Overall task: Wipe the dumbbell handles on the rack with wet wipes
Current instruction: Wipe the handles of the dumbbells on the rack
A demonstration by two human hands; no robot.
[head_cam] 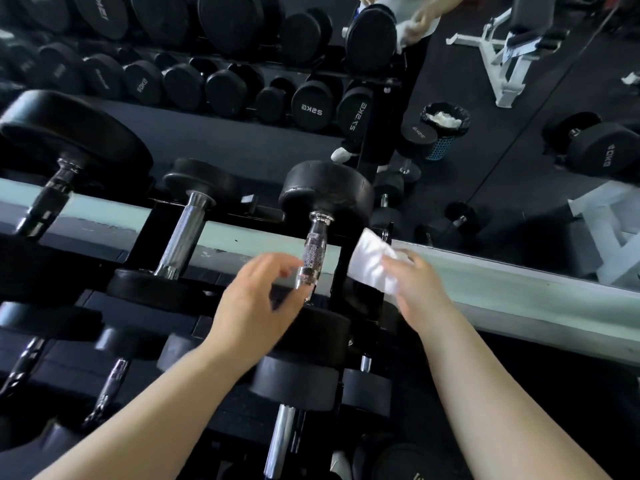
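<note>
Where a black rack (341,271) of dumbbells stands against a wall mirror (485,174), a pale ledge (519,285) runs along the glass, which reflects a dark floor (225,140), more rows of weights, a white bench frame (502,64) and a blue waste bin (445,133) with white wads in it. On the top tier, the rightmost dumbbell (325,188) lies with its knurled chrome handle (313,251) pointing near to far. The left hand (256,303) is just left of that handle, its fingers (273,261) released and loosely spread and holding nothing; blur hides whether a fingertip touches the metal. The right hand (420,289) is just right of the rack's upright, and its fingers (403,263) pinch a crumpled white wet wipe (370,261), which is near the handle but apart from it.
</note>
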